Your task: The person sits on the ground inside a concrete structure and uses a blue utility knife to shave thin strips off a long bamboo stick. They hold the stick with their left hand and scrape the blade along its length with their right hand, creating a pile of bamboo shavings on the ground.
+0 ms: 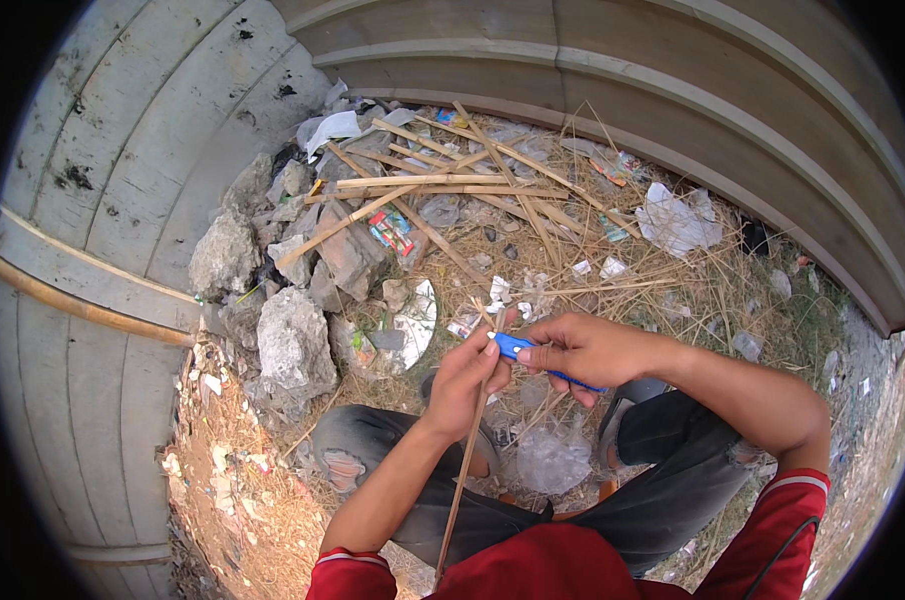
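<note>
In my left hand (459, 388) is a long thin bamboo strip (460, 490), its lower end running down between my legs to my red shirt. My right hand (598, 348) grips a blue box cutter (513, 345) by its handle, which pokes out below the fingers. The cutter's front end lies against the strip, close to my left thumb and fingertips. Whether the blade is out cannot be made out. Both hands meet in front of my bent knees, near the strip's upper end.
A loose pile of split bamboo strips (443, 185) lies ahead on dry grass and litter. Rough grey rocks (295, 340) are heaped at the left, beside a pale panel wall (123, 150). Ribbed metal sheeting (673, 90) closes off the far side. A clear plastic bag (555, 458) lies between my feet.
</note>
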A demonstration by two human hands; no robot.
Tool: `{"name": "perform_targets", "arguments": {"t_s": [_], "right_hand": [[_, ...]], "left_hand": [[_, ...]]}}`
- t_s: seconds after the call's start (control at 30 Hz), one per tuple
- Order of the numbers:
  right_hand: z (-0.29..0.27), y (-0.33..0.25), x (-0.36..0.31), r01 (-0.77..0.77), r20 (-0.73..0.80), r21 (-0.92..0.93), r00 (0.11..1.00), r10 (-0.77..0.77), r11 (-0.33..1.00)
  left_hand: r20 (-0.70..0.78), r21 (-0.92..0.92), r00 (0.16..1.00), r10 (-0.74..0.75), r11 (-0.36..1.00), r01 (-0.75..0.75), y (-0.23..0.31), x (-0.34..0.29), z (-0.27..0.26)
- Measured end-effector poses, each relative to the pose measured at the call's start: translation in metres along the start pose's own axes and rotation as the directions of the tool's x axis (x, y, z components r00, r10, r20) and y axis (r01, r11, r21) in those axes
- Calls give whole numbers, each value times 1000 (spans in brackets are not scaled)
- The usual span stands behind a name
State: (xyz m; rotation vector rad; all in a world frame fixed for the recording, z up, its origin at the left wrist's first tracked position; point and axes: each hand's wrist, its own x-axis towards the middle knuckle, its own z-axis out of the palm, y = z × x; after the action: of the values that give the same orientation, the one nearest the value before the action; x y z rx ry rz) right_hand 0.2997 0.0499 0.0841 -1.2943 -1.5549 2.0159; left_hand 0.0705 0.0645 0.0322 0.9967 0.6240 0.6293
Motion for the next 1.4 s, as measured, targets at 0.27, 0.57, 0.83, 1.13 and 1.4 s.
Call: {"name": "perform_targets", "arguments": {"t_s": [0.27, 0.57, 0.83, 1.13, 1.4], "right_hand": [[8, -6, 0, -38, -45, 46, 998, 40, 998], [34, 12, 15, 58, -244, 106, 969, -31, 993], [55, 23, 25, 139, -391, 186, 919, -56, 973], [93, 45, 47, 367, -605, 276, 785, -136, 888], [14, -4, 36, 340, -404, 192, 882, -241, 921]], "left_hand": [[-103, 40, 995, -16, 999, 21, -3, -4, 1], [-236, 97, 972, 3, 995, 20, -9, -4, -1], [-354, 261, 933, 60, 964, 37, -16, -4, -3], [-462, 219, 887, -16, 967, 131, -27, 4, 4], [-280, 10, 957, -79, 996, 86, 2, -4, 3]]}}
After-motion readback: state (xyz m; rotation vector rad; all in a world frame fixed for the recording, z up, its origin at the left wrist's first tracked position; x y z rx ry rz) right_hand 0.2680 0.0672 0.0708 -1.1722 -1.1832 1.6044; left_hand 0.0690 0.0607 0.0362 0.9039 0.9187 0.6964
